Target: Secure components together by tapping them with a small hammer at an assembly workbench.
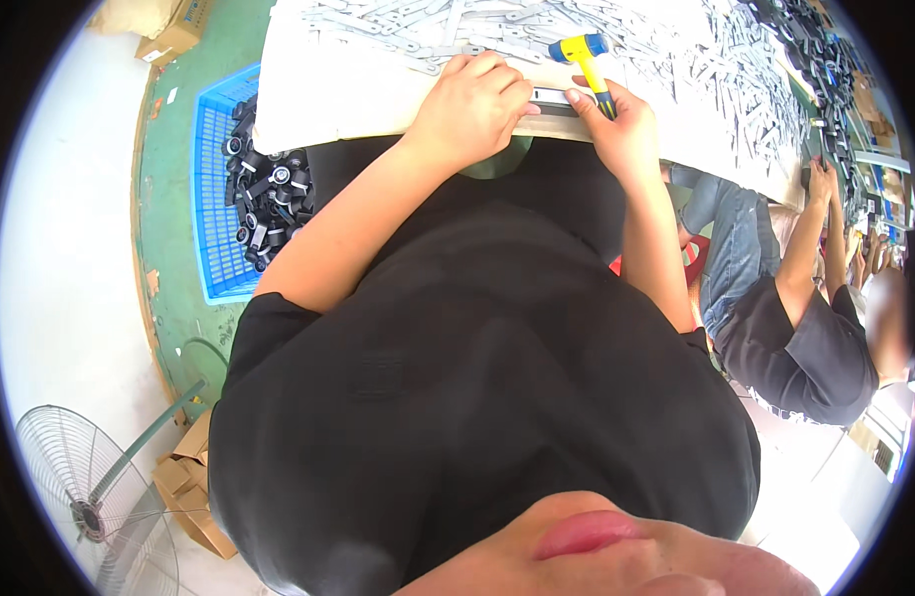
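Landmark here is the pale worktable [318, 84], so every place is going off that. Right at its near edge, in front of the person's body, there's a flat metal bar [553, 96] with a light top and a darker strip along the near side. That's the piece being handled, and it sits between the two hands.

Left hand [474, 107] is over the table's near edge, fingers curled down at the bar's left end. Honestly can't tell if they're gripping it or just pressing, since the knuckles hide the contact. Right hand [623, 124] is at the same edge, fingers wrapped around the dark handle of a small hammer [583, 50], yellow with blue faces, head pointing toward the table's far side. The thumb is right by the bar's right end.

Loose grey metal strips [721, 84] are scattered all over the table's far side and right half. Off its left edge, on the floor, there's a blue plastic basket [209, 189] with a heap of black parts with round ends [269, 204] in it. A wire-cage fan [85, 517] and an open cardboard box [189, 492] are well back from the table, near-left. A co-worker in a black top [805, 348] is by the table's right end, arms stretched forward.
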`<state>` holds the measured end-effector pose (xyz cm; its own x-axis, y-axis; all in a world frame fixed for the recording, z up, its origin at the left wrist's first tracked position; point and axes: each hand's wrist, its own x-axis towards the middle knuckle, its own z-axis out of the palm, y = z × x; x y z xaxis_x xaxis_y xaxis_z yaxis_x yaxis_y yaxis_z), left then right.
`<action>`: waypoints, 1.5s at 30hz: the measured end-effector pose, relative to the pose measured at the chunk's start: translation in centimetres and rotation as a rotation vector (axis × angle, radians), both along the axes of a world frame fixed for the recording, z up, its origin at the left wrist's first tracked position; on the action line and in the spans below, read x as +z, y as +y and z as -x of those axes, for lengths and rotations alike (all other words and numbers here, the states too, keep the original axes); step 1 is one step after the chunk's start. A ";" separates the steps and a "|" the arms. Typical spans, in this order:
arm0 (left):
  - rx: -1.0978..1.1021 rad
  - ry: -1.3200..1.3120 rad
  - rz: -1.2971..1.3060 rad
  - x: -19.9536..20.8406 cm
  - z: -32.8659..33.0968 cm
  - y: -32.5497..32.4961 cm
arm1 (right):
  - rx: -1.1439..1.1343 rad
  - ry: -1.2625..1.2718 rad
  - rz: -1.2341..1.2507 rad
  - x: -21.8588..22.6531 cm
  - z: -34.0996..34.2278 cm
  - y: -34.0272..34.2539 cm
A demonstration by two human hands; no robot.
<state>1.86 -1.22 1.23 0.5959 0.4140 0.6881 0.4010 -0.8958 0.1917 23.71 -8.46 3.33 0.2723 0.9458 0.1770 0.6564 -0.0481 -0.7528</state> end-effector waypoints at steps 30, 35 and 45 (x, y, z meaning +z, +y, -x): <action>0.087 0.083 -0.049 0.1 -4.4 -1.8 | 0.077 0.270 0.064 0.2 -2.3 -3.4; 0.130 0.086 -0.088 -0.5 -4.3 -1.9 | 0.156 -0.001 -0.327 2.0 -2.7 -6.7; 0.126 0.074 -0.085 -0.5 -4.4 -2.1 | -0.079 -0.166 -0.264 2.4 -1.4 -8.2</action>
<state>6.25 -3.34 0.75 0.5932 0.4310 0.6799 0.5217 -0.8491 0.0830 25.16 -16.64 5.70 0.2897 0.8384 0.4616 0.7732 0.0792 -0.6291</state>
